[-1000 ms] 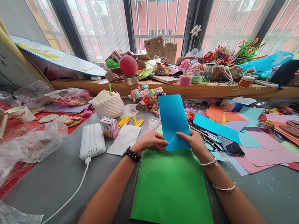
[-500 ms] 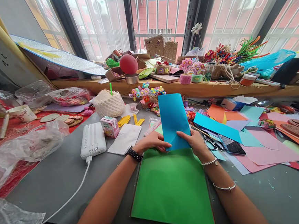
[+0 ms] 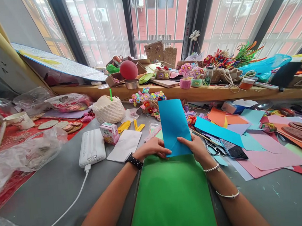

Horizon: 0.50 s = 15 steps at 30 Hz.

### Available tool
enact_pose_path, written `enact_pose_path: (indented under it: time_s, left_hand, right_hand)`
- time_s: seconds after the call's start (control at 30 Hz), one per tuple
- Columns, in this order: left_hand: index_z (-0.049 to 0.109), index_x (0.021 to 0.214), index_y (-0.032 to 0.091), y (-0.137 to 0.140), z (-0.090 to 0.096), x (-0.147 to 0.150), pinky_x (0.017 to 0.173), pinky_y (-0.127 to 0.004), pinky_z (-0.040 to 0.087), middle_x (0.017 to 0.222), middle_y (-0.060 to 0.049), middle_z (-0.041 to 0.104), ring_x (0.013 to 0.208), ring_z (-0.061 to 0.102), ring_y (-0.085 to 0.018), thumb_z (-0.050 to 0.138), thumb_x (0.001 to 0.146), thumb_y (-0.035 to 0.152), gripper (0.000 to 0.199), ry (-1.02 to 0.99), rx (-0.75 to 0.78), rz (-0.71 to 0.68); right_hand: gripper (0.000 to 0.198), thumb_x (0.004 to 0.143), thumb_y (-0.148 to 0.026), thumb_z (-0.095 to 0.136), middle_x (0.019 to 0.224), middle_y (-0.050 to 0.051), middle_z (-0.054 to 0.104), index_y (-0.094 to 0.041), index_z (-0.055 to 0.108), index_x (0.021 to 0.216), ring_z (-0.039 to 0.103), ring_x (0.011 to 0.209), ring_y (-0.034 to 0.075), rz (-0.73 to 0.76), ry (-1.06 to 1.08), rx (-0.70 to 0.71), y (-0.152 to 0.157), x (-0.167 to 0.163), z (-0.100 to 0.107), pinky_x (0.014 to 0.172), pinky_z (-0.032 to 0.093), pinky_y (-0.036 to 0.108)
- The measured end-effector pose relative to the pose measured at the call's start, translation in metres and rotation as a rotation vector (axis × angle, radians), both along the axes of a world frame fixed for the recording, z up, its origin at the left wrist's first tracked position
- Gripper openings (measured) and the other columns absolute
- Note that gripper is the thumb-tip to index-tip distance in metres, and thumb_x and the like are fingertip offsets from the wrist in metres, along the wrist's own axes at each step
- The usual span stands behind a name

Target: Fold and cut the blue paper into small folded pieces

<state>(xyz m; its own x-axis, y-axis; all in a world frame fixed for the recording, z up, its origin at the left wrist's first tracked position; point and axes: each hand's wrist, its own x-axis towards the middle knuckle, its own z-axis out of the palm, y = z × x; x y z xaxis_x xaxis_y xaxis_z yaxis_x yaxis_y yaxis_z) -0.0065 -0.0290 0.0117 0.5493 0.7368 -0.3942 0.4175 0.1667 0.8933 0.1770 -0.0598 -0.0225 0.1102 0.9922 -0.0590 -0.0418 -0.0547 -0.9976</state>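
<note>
Both of my hands hold a blue sheet of paper [image 3: 174, 123] upright by its lower part, above the far edge of a green sheet [image 3: 173, 194]. My left hand [image 3: 155, 147] pinches the lower left corner, its fingers closed. On the right side, my right hand [image 3: 195, 146] grips the edge with its thumb lying on the face of the paper; the other fingers are hidden behind it. A faint slanting crease shows near the bottom of the blue sheet. Another blue strip [image 3: 217, 131] lies to the right, beside scissors [image 3: 212, 149] and a phone [image 3: 234, 150].
Left of my hands are a white power bank [image 3: 91, 147] with its cable, a small drink carton [image 3: 109, 133] and a folded white napkin [image 3: 124, 145]. Coloured paper sheets [image 3: 271, 148] spread on the right. A wooden ledge [image 3: 92, 95] crowded with crafts runs along the back.
My view has shifted slightly, so the whole scene sits a little differently in the frame. Both hands keep the same grip on the blue paper.
</note>
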Motion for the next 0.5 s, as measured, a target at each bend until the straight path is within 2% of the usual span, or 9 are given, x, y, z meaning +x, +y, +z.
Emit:
enact_pose_path:
  time_s: [0.5]
  left_hand:
    - [0.051, 0.050, 0.012, 0.0018, -0.0024, -0.0010, 0.053, -0.022, 0.043, 0.050, -0.001, 0.060, 0.053, 0.058, -0.012, 0.075, 0.044, 0.034, 0.034, 0.017, 0.032, -0.025]
  right_hand:
    - [0.033, 0.054, -0.037, 0.072, 0.077, 0.005, 0.068, -0.016, 0.062, 0.077, 0.063, 0.069, 0.022, -0.002, 0.027, -0.026, -0.0011, -0.0013, 0.0032, 0.063, 0.052, 0.033]
